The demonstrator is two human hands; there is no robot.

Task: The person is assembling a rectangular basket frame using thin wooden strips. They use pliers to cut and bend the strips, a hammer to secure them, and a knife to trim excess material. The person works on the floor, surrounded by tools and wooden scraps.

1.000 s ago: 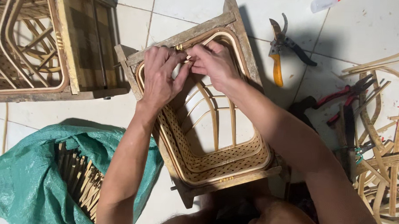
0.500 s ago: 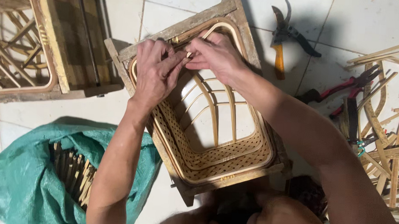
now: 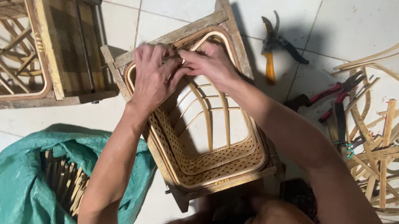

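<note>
From the head view, a square woven rattan basket (image 3: 199,125) in a wooden frame (image 3: 180,34) sat centre on the tiled floor (image 3: 353,24). The left hand (image 3: 153,75) and right hand (image 3: 210,64) met at its 12 o'clock rim, fingers pinching a strip together. Pruning shears (image 3: 277,44) lay at 2 o'clock, well apart.

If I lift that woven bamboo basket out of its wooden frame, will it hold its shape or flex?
The basket probably holds its shape: bent strips double up around its rim. It likely weighs little, as the weave is open and thin. The unfinished far edge, where the left hand and right hand pinch, may still flex.
</note>
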